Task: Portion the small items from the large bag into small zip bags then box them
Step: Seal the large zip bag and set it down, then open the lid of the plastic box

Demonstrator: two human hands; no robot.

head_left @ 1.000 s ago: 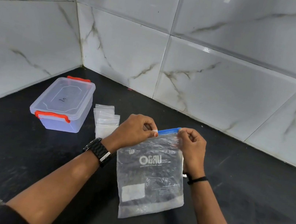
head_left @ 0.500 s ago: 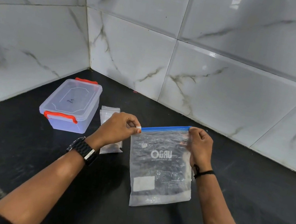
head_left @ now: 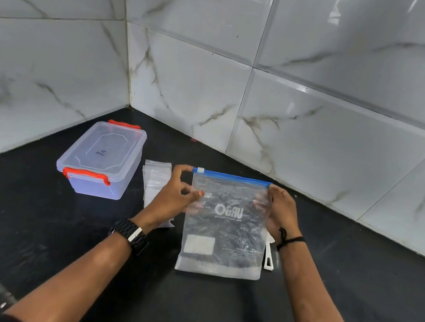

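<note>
The large clear zip bag (head_left: 223,231) with a blue slider strip stands upright on the black counter (head_left: 30,230), with small pale items settled at its bottom. The white slider sits at the left end of the strip. My left hand (head_left: 173,196) pinches the bag's upper left edge, thumb on the front, just below the slider. At the upper right corner, my right hand (head_left: 280,209) grips the bag. A stack of small zip bags (head_left: 156,177) lies flat behind my left hand. Further left stands the clear plastic box (head_left: 101,158), lid on, with red latches.
A white plastic handle (head_left: 269,260) pokes out from behind the large bag's right side. Marble-look tiled walls (head_left: 319,138) meet in a corner behind the box and run close behind the bags.
My left hand pulled the white slider leftward along the blue strip to its left end, then dropped slightly to the bag's left edge. The right hand stayed on its corner.
</note>
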